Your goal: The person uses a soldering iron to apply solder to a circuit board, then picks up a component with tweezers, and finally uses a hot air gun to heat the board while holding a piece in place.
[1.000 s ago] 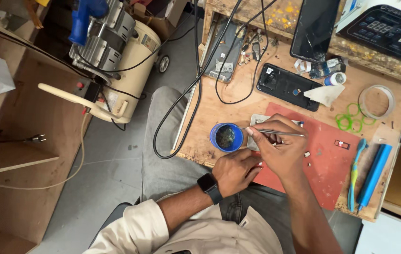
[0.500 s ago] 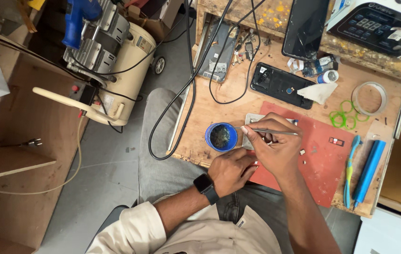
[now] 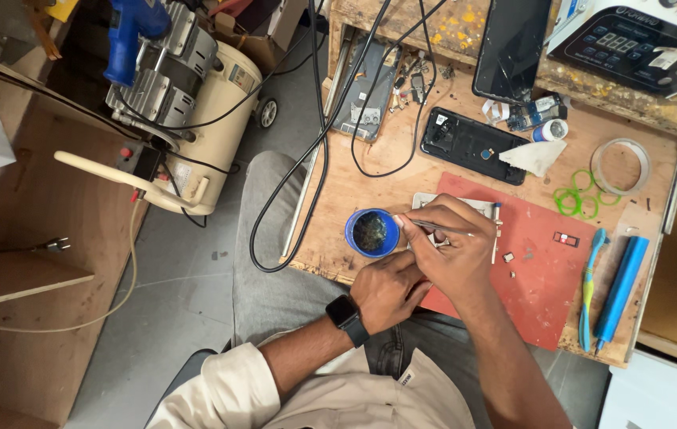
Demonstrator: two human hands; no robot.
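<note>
My right hand (image 3: 453, 254) grips thin metal tweezers (image 3: 433, 228), whose tip points left toward a small blue round tin (image 3: 372, 233) with dark contents. This hand hovers over the left edge of a red work mat (image 3: 545, 270) and partly covers a small white board (image 3: 426, 199). My left hand (image 3: 390, 290), with a black watch on the wrist, is curled just below and against the right hand. Its fingertips are hidden, so I cannot tell whether it holds anything.
A wooden bench (image 3: 338, 191) carries a black phone body (image 3: 469, 145), a tape roll (image 3: 620, 167), green rings (image 3: 575, 199), blue tools (image 3: 616, 286) and tiny parts on the mat. Black cables (image 3: 314, 159) hang off its left edge. A cream compressor (image 3: 195, 119) stands on the floor.
The view has shifted slightly. Both hands stay in the same place at the mat's left edge beside the blue tin.
</note>
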